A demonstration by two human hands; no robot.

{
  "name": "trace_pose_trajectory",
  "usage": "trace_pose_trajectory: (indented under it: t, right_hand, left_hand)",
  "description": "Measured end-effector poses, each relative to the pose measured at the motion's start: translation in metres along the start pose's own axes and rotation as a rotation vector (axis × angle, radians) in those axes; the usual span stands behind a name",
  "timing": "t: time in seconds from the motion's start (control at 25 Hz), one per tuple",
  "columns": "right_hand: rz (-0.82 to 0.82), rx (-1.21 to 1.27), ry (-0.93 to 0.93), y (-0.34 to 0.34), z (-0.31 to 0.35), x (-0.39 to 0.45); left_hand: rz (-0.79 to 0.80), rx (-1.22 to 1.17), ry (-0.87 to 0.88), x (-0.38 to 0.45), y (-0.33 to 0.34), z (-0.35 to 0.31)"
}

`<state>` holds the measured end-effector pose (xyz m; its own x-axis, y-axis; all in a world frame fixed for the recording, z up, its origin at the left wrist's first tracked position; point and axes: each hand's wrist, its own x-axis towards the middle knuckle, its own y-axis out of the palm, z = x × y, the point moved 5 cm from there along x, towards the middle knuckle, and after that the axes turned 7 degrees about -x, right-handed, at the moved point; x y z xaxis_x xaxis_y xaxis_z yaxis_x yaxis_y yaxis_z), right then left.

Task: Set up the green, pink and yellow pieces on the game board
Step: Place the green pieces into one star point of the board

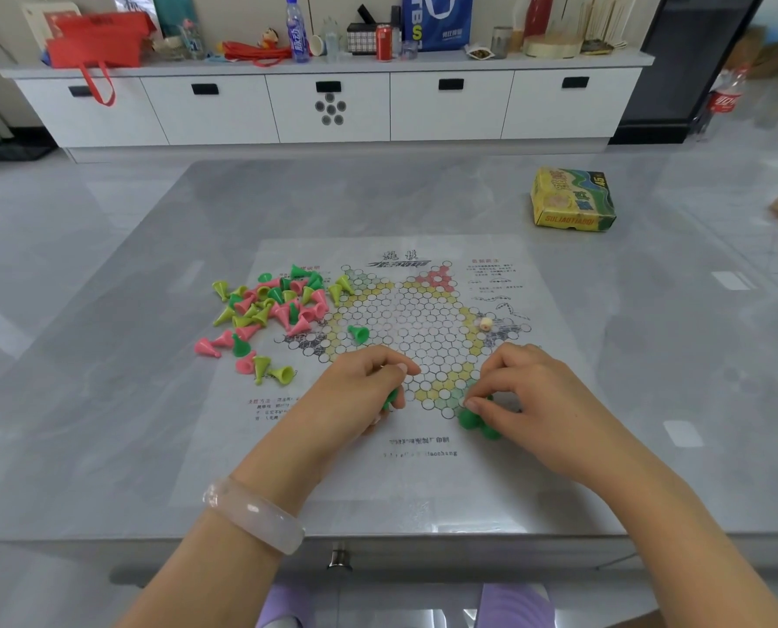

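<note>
A paper game board [423,473] with a star of printed circles lies flat on the grey table. Beside its left edge sits a loose pile of green, pink and yellow cone pieces [274,305]. One green piece [358,333] lies alone on the star's left part. My left hand [355,396] curls around green pieces [391,397] at the board's near left. My right hand [527,396] pinches a green piece over the near green corner, where a few green pieces [471,419] stand together.
A small beige bead [485,323] rests on the board's right side. A yellow-green game box [573,200] sits at the table's far right. Beyond the table stands a white drawer cabinet [328,104] with bottles, bags and a can on top.
</note>
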<state>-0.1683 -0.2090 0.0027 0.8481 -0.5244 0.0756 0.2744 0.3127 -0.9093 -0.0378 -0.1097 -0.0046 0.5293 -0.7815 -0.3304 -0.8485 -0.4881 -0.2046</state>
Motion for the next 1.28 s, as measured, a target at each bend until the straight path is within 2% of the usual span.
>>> trace_pose_trajectory:
  t: [0.2, 0.36, 0.44, 0.6, 0.84, 1.0, 1.08, 1.2, 1.28]
  right_hand:
    - [0.0, 0.001, -0.005, 0.0, -0.001, 0.0]
    - [-0.155, 0.118, 0.031, -0.011, -0.002, 0.0]
    - [-0.222, 0.165, 0.037, -0.014, 0.001, 0.002]
    - [-0.272, 0.208, -0.02, -0.012, 0.014, 0.006]
    - [-0.162, 0.162, -0.153, 0.001, 0.025, 0.011]
    - [-0.136, 0.119, -0.17, 0.003, 0.026, 0.01]
    - [-0.191, 0.099, -0.082, -0.001, 0.016, 0.011]
    - [-0.368, 0.273, 0.279, -0.015, -0.024, 0.008]
    - [-0.35, 0.323, 0.389, -0.015, -0.04, 0.006]
  left_hand:
    - [0.015, -0.063, -0.016, 0.0, 0.001, 0.0]
    - [0.084, -0.478, -0.132, -0.002, 0.007, -0.001]
    - [0.105, -0.56, -0.159, -0.002, 0.009, 0.001]
    - [0.13, -0.501, -0.154, 0.0, 0.01, 0.003]
    - [0.161, -0.327, -0.062, 0.002, 0.01, 0.001]
    - [0.143, -0.208, -0.017, 0.002, 0.012, 0.001]
    - [0.121, -0.22, -0.025, 0.001, 0.012, -0.001]
    - [0.021, -0.28, -0.1, 0.004, 0.003, 0.002]
    - [-0.031, -0.31, -0.143, 0.006, -0.003, 0.006]
